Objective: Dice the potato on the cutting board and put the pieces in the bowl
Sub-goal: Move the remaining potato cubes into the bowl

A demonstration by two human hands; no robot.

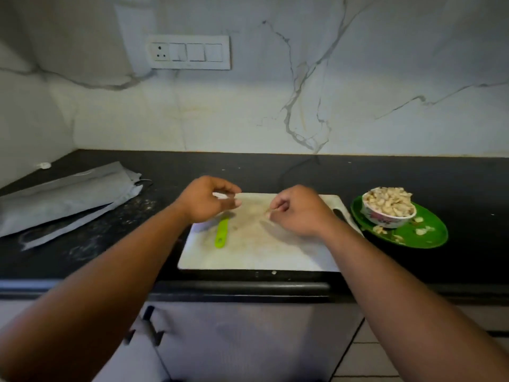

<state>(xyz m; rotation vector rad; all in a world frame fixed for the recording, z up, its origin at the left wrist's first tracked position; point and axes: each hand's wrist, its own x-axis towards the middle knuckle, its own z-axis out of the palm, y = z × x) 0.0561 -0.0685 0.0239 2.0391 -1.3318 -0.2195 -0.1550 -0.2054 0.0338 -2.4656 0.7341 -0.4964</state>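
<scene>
The white cutting board [256,252] lies at the counter's front edge, stained and without a whole potato on it. My left hand [205,201] hovers over its far left corner with fingers curled towards the thumb; I cannot make out whether anything is between them. My right hand [300,212] is over the board's far middle and pinches a small pale potato piece [267,214] at its fingertips. A knife with a green handle [222,233] lies on the board below my left hand. The floral bowl [384,217], heaped with potato pieces [389,201], stands to the right.
The bowl stands on a green plate [429,237] with a few loose potato bits on it. Folded grey sheets [63,199] lie on the black counter [303,172] at the left. A marble wall with a switch panel [190,52] stands behind.
</scene>
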